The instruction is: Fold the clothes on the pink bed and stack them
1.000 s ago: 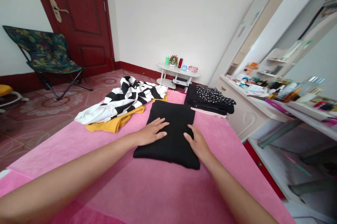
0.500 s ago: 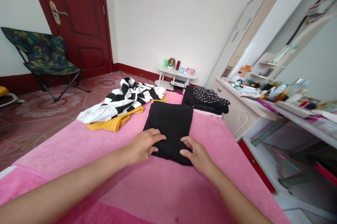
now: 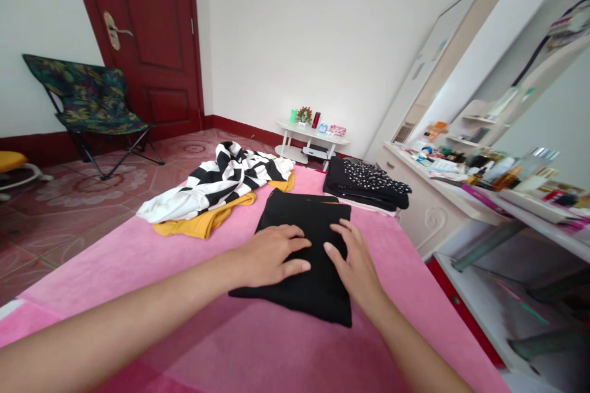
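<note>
A black folded garment (image 3: 306, 214) lies on the pink bedspread (image 3: 221, 337) in front of me; its exact kind cannot be made out. My left hand (image 3: 279, 251) rests palm down on its left half, fingers stretched over the cloth. On its right side my right hand (image 3: 353, 251) touches the fabric with thumb and fingers apart. Orange marks show along the garment's far edge. Beyond it to the left, a heap of black-and-white clothing (image 3: 235, 178) lies over a mustard-yellow garment (image 3: 198, 221).
A stack of folded dark clothes (image 3: 364, 184), the top one white-dotted, sits at the far right of the bed. A cluttered dressing table (image 3: 442, 190) stands to the right. Farther off are a low white table (image 3: 308, 130), a folding chair (image 3: 92, 98) and a red door (image 3: 152, 42).
The black garment now reaches closer to me and covers more of the bedspread, its near edge lower. Both hands have shifted slightly right, with the left one flatter on the cloth.
</note>
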A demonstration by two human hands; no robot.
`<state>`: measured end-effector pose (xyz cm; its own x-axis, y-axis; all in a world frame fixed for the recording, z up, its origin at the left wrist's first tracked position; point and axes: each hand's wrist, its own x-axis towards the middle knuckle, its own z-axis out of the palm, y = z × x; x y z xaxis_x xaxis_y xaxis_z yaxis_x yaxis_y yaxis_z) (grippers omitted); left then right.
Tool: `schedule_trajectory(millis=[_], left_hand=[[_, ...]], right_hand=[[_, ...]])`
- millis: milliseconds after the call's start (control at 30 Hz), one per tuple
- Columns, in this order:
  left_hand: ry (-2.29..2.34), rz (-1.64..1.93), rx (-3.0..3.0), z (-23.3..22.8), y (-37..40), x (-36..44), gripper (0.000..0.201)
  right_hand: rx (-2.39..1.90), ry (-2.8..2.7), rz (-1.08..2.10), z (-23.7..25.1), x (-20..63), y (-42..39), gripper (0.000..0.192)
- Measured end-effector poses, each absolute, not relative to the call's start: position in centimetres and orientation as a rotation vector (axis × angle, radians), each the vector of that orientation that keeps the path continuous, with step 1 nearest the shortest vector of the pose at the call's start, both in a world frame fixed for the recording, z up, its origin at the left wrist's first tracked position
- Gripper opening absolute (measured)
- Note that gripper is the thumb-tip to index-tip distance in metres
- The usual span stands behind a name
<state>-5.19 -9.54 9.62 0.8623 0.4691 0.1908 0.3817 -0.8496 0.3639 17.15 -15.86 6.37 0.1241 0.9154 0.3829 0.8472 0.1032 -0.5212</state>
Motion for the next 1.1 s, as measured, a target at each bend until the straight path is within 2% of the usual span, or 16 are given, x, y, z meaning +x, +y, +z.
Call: schedule_trajectory(millis=[67,100,167,267,433,500,600,667,733,833,900,1000,1100], left_hand=[[0.712,0.334,2.690,7.7,-6.5,-3.8,0.059],[0.770,0.311,2.663,6.5,-5.0,-3.2,0.062],[0.908,0.338,2.628,4.1,-2.1,-2.5,0.063],[1.153,0.533,2.596,1.7,1.2,-2.0,0.059],[1.501,0.954,2.244,-0.1,4.0,-1.7,0.062],[1.500,1.046,2.019,-0.1,4.7,-1.8,0.066],[1.397,1.073,1.712,1.9,5.6,-2.1,0.072],[1.260,1.148,1.612,5.3,5.9,-2.2,0.070],[0.989,1.311,1.623,10.1,5.7,-2.4,0.068],[0.534,1.536,1.752,17.5,4.7,-2.9,0.071],[0.436,1.555,1.843,20.4,3.4,-3.6,0.071],[0.522,1.535,2.032,19.1,0.7,-4.9,0.065],[0.676,1.295,2.282,12.6,-2.3,-7.0,0.050]], right_hand=[[-1.839,-1.642,0.192,4.3,17.7,-12.9,0.063],[-1.884,-1.632,0.258,3.2,18.0,-11.6,0.068],[-1.925,-1.638,0.329,1.3,18.7,-9.5,0.068],[-1.891,-1.634,0.263,0.2,19.8,-7.3,0.066],[-1.799,-1.373,0.241,-0.2,21.5,-4.2,0.083],[-1.718,-1.267,0.316,-0.2,21.8,-3.1,0.075],[-1.547,-1.242,0.560,1.5,21.9,-2.2,0.047],[-1.439,-1.230,0.583,4.7,22.1,-2.3,0.041],[-1.306,-1.198,0.430,9.4,22.3,-3.1,0.046],[-1.153,-1.274,0.200,17.0,22.8,-5.2,0.063],[-1.120,-1.386,-0.022,20.1,22.7,-7.1,0.064],[-1.231,-1.429,-0.226,18.9,22.1,-10.3,0.054],[-1.369,-1.491,-0.071,11.8,21.4,-14.0,0.042]])
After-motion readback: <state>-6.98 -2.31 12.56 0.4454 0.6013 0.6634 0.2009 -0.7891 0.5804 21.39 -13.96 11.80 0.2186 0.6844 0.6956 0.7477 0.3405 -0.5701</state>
